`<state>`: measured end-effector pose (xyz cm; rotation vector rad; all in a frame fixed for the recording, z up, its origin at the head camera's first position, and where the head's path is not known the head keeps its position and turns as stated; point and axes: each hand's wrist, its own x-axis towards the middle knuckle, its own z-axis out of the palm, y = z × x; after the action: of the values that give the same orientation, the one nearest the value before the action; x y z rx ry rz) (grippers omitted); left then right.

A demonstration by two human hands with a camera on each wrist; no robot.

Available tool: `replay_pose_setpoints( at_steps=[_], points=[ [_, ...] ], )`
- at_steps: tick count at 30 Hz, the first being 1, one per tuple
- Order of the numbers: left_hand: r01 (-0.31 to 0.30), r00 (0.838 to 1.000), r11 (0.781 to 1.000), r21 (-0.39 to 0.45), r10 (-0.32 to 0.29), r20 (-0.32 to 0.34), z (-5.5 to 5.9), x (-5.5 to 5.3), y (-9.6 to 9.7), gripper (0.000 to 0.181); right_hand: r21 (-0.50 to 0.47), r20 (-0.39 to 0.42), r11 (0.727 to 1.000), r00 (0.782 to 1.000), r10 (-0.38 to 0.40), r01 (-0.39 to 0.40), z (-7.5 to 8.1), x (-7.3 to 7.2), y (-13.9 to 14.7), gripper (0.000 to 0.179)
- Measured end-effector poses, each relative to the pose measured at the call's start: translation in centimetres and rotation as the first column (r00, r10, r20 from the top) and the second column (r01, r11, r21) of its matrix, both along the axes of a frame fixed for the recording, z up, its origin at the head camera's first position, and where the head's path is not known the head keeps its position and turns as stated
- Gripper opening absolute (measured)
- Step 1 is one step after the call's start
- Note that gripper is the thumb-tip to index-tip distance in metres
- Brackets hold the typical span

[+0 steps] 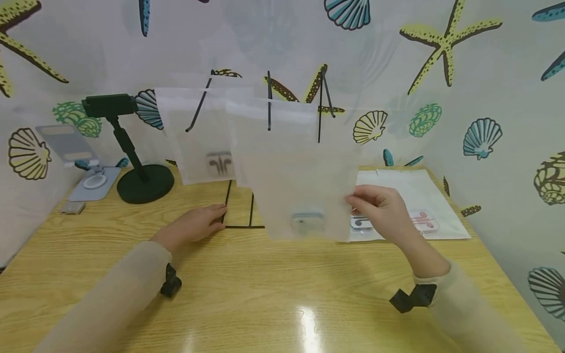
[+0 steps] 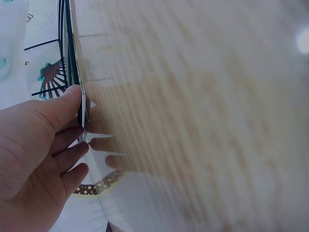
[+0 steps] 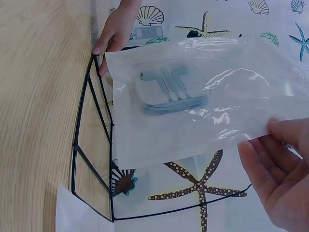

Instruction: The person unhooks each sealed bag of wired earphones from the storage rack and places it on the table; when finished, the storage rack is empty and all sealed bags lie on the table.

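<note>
A black wire rack (image 3: 76, 145) stands on the table with frosted plastic bags on its upper prongs. My left hand (image 1: 196, 225) holds the rack's base at its left corner, thumb and fingertips at the wire in the left wrist view. My right hand (image 1: 383, 212) pinches the right edge of the front frosted bag (image 1: 309, 181) between thumb and fingers. Inside that bag lies a clear case of earphones (image 3: 169, 87), pale blue-white. Another bag (image 1: 194, 142), holding dark earphones (image 1: 219, 163), hangs at the left. Whether the front bag hangs freely from its prong I cannot tell.
At the right, more white bags (image 1: 423, 196) lie flat with a pink earphone case (image 1: 424, 221) and a dark one (image 1: 361, 223). A black round-based stand (image 1: 144, 184), a folding grey stand (image 1: 94, 184) and a small grey block (image 1: 72, 208) are at the left.
</note>
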<state>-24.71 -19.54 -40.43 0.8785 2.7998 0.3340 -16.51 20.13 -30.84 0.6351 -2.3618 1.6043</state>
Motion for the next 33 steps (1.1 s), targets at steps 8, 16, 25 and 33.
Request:
replay_pose_setpoints(
  at_steps=[8,16,25,33],
  points=[
    [-0.008,1.0,1.0,-0.006,0.008,0.019,-0.1,-0.1,0.0,0.055,0.067,-0.04,0.998,0.999,0.007,-0.005,0.1,1.5,3.3,0.011],
    [0.001,1.0,1.0,-0.002,0.0,0.024,0.0,-0.1,0.0,0.055,0.127,-0.044,0.992,0.999,0.003,0.002,0.0,2.6,6.3,0.011],
    [-0.002,0.999,1.0,-0.009,0.003,0.04,0.1,-0.2,0.1,0.055,0.093,-0.033,0.992,0.995,0.09,-0.086,-0.4,3.8,10.0,0.016],
    [0.004,0.999,1.0,-0.004,-0.004,0.048,0.2,-0.1,0.1,0.055,0.052,0.028,0.974,0.975,0.22,-0.222,-0.6,4.9,13.9,0.027]
  ],
)
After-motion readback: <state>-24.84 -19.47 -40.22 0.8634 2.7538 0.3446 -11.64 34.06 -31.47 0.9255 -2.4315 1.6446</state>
